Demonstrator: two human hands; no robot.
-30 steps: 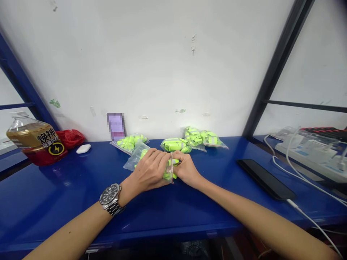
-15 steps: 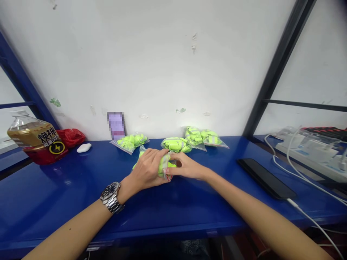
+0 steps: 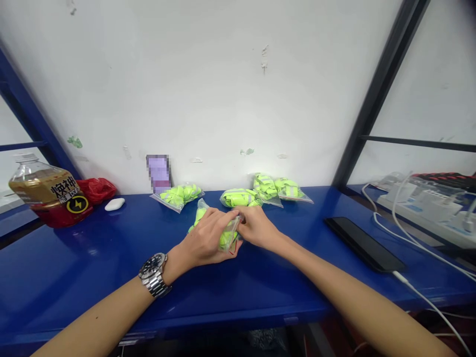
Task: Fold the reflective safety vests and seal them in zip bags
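My left hand [image 3: 208, 237], with a steel watch on the wrist, wraps round a clear zip bag [image 3: 227, 238] stuffed with neon-yellow fabric that carries grey reflective strips. The bag's mouth, with a red line along it, points right. At that mouth my right hand [image 3: 258, 227] is closed, its curled fingertips pinching the bag's upper edge; they are partly hidden. Behind the hands lie several similar filled bags: one bag [image 3: 180, 196] at the left, another bag [image 3: 241, 198] in the middle, and a pair of bags [image 3: 288, 188] further right.
A large drink bottle [image 3: 48, 191] stands at the left, before a red plastic bag [image 3: 98, 191]. Near it lies a white earbud case [image 3: 114, 204]. A blurred phone [image 3: 159, 173] leans on the wall. At the right lie a black phone [image 3: 362, 244] on a white cable and power strips [image 3: 427, 206].
My right hand's fingers have curled in tighter at the bag's mouth, and its knuckles have turned upward. The bag's open end has tilted up slightly within my left hand.
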